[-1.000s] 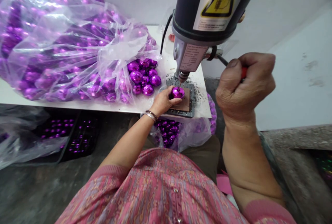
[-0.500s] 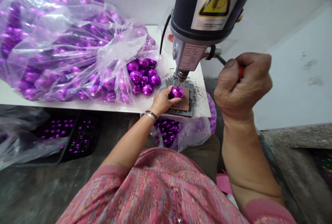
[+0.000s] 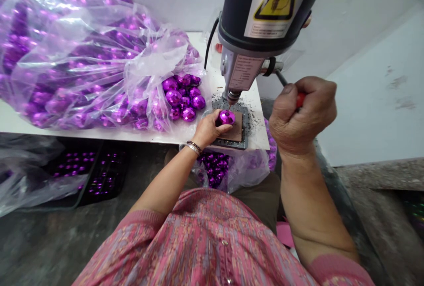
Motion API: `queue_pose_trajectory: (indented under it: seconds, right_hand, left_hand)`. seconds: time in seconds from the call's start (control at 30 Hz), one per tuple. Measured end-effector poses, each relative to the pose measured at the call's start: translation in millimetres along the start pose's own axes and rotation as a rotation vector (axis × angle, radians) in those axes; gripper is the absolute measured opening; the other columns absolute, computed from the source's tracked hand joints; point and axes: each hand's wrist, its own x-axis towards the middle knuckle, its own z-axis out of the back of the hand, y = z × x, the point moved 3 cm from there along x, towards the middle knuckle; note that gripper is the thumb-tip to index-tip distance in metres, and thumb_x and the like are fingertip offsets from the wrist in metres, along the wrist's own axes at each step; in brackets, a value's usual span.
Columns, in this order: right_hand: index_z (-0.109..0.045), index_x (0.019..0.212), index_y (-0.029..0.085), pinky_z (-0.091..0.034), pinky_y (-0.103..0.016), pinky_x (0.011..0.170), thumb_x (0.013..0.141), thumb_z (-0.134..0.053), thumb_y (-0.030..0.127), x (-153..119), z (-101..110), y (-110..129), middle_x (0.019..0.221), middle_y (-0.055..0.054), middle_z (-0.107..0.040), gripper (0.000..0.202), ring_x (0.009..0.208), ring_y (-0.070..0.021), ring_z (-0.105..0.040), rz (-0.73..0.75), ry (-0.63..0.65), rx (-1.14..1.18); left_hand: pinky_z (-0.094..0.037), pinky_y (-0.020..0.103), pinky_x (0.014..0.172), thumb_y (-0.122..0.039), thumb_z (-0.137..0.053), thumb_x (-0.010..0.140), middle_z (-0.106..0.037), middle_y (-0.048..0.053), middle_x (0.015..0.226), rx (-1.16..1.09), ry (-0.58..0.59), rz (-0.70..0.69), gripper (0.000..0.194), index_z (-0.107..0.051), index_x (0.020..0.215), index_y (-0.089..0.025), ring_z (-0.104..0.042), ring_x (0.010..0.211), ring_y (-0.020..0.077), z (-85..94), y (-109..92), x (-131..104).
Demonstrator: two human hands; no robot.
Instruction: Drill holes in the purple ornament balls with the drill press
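at near right, the right hand wraps a red handle; farther left, the left hand pinches a purple ball on a brown board beneath the drill press; at far left lies a clear bag of similar beads.

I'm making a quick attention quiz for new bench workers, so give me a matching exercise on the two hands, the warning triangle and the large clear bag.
Column 1
1. Left hand
2. Right hand
3. Warning triangle
4. Large clear bag

Column 2
A. Closed around a lever
B. Lying on the white table
C. Holding a purple ball below the chuck
D. Yellow and black, on the drill body

Right pairs: 1-C, 2-A, 3-D, 4-B
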Motion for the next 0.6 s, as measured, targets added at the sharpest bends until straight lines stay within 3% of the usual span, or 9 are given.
queue_pose_trajectory:
  seconds: [0.23,0.4,0.6]
  right_hand:
    - [-0.049,0.094,0.015,-0.026,-0.024,0.074,0.094,-0.043,0.024,-14.2,-3.0,-0.9,0.082,-0.003,-0.049,0.011,0.08,-0.0068,-0.041,-0.026,0.008,0.051]
    - [-0.048,0.096,0.017,-0.03,-0.027,0.079,0.096,-0.039,0.03,-33.7,-8.0,-2.2,0.083,-0.005,-0.049,0.016,0.082,-0.0092,-0.041,-0.093,0.089,0.041]
    - [-0.044,0.097,0.018,-0.032,-0.025,0.077,0.092,-0.042,0.024,-41.0,-15.1,1.3,0.083,-0.002,-0.049,0.009,0.082,-0.0074,-0.044,-0.024,-0.019,0.081]
  left_hand:
    - [-0.046,0.029,0.076,-0.035,-0.075,0.08,-0.072,0.003,0.096,0.015,-0.009,0.003,0.037,-0.064,0.112,-0.021,-0.064,0.087,0.0206,-0.6,-0.4,-0.9]
    - [-0.046,0.03,0.077,-0.037,-0.076,0.08,-0.072,0.004,0.099,0.039,-0.02,0.0,0.04,-0.064,0.115,-0.021,-0.064,0.088,0.0215,-1.0,0.1,-0.8]
    - [-0.046,0.03,0.076,-0.038,-0.075,0.081,-0.073,0.004,0.099,0.037,-0.02,0.009,0.039,-0.064,0.114,-0.021,-0.065,0.089,0.0219,-0.2,-2.3,-1.4]
